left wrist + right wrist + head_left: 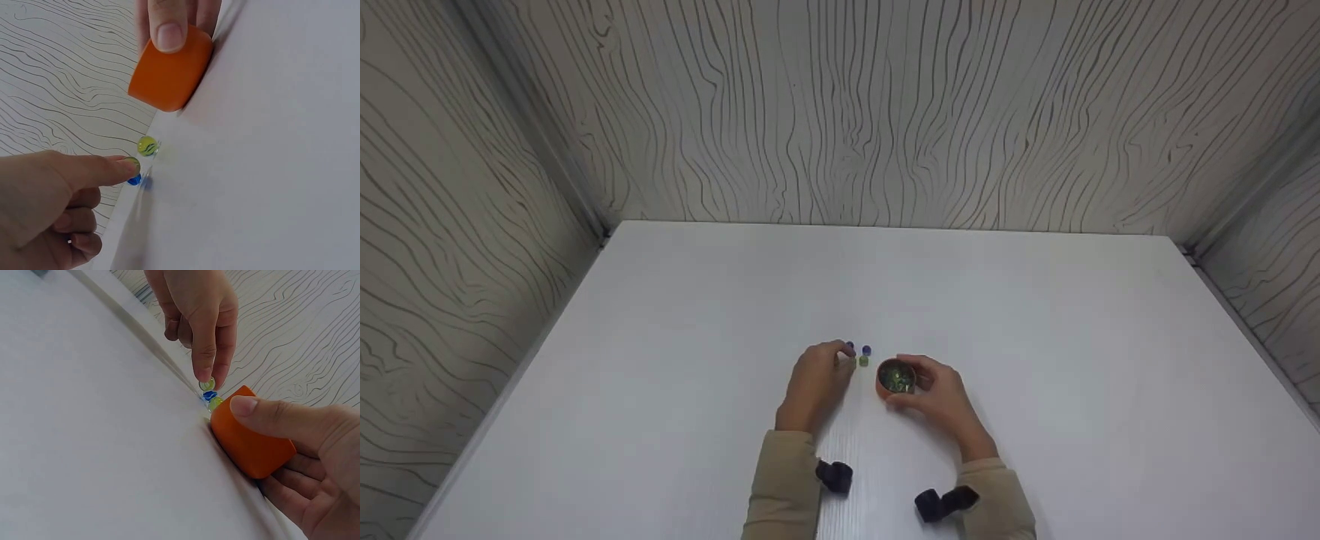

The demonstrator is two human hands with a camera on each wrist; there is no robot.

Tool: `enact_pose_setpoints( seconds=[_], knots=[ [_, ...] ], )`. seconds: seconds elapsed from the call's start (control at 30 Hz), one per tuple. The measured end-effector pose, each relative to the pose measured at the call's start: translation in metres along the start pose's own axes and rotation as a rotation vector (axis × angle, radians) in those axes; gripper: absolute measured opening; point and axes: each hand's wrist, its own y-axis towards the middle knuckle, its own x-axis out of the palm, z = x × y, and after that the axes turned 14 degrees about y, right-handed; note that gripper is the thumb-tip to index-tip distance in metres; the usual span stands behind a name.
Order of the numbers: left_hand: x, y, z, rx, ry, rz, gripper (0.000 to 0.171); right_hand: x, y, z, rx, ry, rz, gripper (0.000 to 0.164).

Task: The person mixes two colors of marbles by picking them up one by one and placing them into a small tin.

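My left hand pinches a yellow-green glass marble between thumb and index fingertip, just above the table. Close by lie another yellow-green marble and a blue marble. A second blue marble shows at the left fingertips in the head view. To the right, my right hand grips a small orange cup around its side, thumb on the near side and fingers behind. Seen from above, the cup contains several greenish marbles; its mouth tips somewhat toward the left.
The white table extends around both hands. Wood-grain patterned panels rise behind it and at the sides. Dark wrist cameras are strapped over the beige sleeves.
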Motion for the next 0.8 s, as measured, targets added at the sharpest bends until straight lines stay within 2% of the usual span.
enact_pose_setpoints(
  seconds=[0.5, 0.63, 0.8],
  knots=[
    [-0.0049, -0.0041, 0.0046, -0.066, -0.020, -0.041, 0.019, 0.0010, 0.0004, 0.0010, -0.005, -0.010, 0.011, 0.063],
    [-0.0078, -0.0036, 0.0056, -0.050, -0.018, -0.042, 0.019, 0.0011, 0.0007, 0.0002, -0.001, -0.006, 0.013, 0.064],
    [-0.0100, -0.0021, 0.0059, 0.007, 0.026, -0.025, 0.018, 0.0007, 0.0002, -0.0001, -0.013, -0.025, 0.012, 0.065]
  ],
)
